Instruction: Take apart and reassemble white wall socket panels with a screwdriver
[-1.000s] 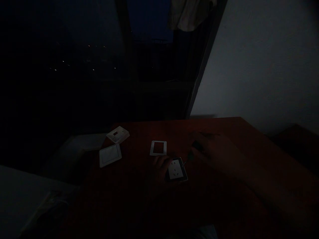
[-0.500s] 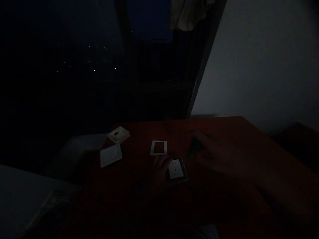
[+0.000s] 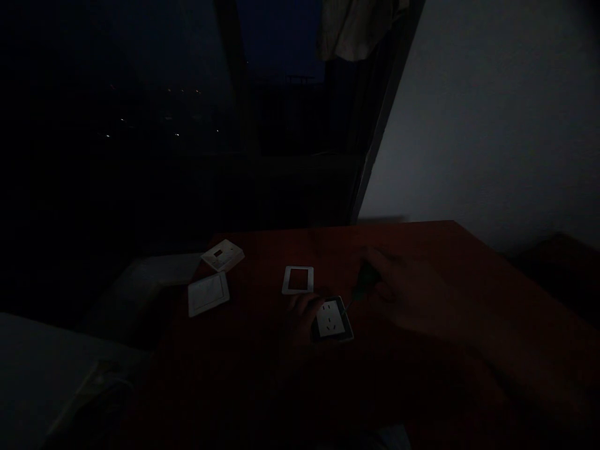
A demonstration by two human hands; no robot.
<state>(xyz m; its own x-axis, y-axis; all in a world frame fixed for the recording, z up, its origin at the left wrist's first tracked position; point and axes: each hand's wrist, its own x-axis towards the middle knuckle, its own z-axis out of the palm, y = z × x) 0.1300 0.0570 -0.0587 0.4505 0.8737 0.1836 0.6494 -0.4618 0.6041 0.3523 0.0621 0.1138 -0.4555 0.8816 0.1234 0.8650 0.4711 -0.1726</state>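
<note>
In dim light, a wall socket with a white face and dark surround lies on the reddish table. My left hand grips its left side, fingers curled over the edge. My right hand is closed around the green handle of a screwdriver. The screwdriver's thin shaft slants down to the left, and its tip meets the dark border on the socket's right side. Just behind my left hand lies a white square frame with an open middle.
At the table's left edge are a white box-like plate and a flat white panel. The reddish table reaches back to a dark window, with a pale wall at right. Cloth hangs above.
My right hand has turned slightly about the screwdriver's handle, while the tip stays at the socket's right border. My left hand and the socket hold their place.
</note>
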